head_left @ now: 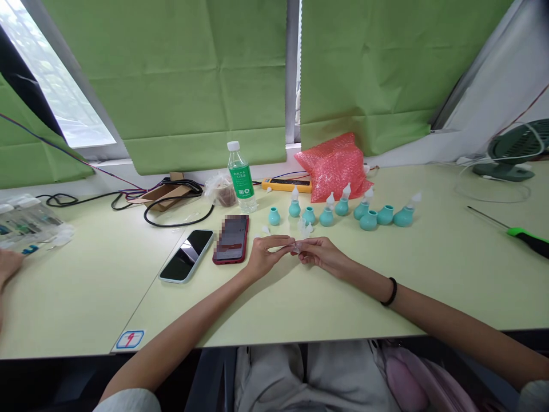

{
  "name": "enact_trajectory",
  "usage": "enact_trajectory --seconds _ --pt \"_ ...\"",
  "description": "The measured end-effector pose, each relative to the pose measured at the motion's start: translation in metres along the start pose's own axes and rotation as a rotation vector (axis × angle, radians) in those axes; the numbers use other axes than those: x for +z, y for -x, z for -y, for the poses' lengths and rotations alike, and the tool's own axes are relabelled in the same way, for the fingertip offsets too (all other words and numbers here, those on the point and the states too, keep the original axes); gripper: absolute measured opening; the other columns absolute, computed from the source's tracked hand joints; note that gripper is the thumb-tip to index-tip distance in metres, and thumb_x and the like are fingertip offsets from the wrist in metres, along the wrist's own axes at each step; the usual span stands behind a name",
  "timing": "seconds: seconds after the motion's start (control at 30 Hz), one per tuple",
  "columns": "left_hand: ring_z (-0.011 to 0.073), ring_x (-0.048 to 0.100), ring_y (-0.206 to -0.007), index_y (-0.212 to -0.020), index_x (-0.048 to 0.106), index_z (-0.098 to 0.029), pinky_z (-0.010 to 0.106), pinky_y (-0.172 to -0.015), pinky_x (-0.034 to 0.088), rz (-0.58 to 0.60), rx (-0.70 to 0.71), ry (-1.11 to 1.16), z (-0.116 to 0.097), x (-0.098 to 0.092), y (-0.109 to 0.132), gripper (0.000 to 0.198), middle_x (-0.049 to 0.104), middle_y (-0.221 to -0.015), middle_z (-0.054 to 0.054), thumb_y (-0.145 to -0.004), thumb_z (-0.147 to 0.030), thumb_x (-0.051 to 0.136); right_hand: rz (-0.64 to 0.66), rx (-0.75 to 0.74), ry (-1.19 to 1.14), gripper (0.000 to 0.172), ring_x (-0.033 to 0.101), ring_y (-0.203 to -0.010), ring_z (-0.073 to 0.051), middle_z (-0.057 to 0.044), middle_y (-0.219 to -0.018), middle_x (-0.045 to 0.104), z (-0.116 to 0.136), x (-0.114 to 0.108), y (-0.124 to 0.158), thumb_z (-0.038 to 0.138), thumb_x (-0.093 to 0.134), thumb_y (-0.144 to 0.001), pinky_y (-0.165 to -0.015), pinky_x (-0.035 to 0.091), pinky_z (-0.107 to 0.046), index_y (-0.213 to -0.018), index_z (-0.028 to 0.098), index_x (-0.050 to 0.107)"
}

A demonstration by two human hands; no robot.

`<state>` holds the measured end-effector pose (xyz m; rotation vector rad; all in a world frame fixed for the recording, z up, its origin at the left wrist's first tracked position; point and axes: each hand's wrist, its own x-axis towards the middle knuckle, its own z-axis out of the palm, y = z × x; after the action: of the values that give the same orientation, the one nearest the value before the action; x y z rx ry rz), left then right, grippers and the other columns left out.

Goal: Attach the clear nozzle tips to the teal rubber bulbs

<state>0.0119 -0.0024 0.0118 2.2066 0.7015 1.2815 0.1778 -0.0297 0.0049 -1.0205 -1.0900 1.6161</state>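
My left hand (pixel 268 255) and my right hand (pixel 325 255) meet above the table, both with fingers pinched on a small clear plastic piece (pixel 297 247). The fingers cover much of it, so its exact shape is hidden. Just beyond my hands lie some loose translucent tips (pixel 305 229). Behind them stand several turquoise squeeze bulbs; one open-necked bulb (pixel 274 216) has no tip, while another bulb (pixel 294 208) carries a translucent pointed tip. Farther right, a tipped bulb (pixel 404 216) leans over beside an open-necked bulb (pixel 385 214).
Two phones, one dark-screened (pixel 187 256) and one red-cased (pixel 231 240), lie left of my hands. A water bottle (pixel 242 180), a red bubble-wrap bag (pixel 337 169) and black cables (pixel 180 220) are at the back. A screwdriver (pixel 525 237) lies right; another person's hand (pixel 9 264) is far left.
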Motion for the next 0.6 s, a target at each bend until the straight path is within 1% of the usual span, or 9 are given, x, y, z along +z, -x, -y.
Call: enact_trajectory --seconds 0.23,0.43,0.6 --pt "0.0177 0.058 -0.085 -0.080 0.064 -0.019 0.031 -0.076 0.048 0.048 -0.028 0.001 0.0007 0.0005 -0.0015 0.017 0.065 -0.084 0.004 -0.068 -0.028 0.056 -0.013 0.005 0.006 0.023 0.050 -0.052 -0.005 -0.006 -0.069 0.061 -0.0009 -0.0002 -0.0009 0.031 0.062 -0.062 -0.052 0.043 -0.019 -0.070 0.010 0.063" --pt "0.0172 0.056 -0.089 -0.089 0.062 -0.020 0.030 -0.080 0.046 0.047 -0.054 -0.046 -0.0023 0.0026 0.0010 0.024 0.062 -0.093 0.004 -0.068 -0.029 0.056 -0.005 0.010 -0.037 0.019 0.049 -0.051 -0.005 -0.004 -0.066 0.060 -0.0025 -0.0025 -0.0032 0.029 0.061 -0.063 -0.050 0.041 -0.018 -0.071 0.011 0.062" --pt "0.0171 0.057 -0.088 -0.092 0.060 -0.020 0.030 -0.079 0.046 0.058 -0.027 -0.086 -0.0020 0.0037 0.0017 0.027 0.061 -0.094 0.004 -0.067 -0.029 0.057 0.010 0.018 -0.061 0.021 0.049 -0.050 -0.005 -0.003 -0.062 0.059 -0.0047 -0.0049 -0.0053 0.030 0.060 -0.065 -0.047 0.041 -0.017 -0.073 0.011 0.062"
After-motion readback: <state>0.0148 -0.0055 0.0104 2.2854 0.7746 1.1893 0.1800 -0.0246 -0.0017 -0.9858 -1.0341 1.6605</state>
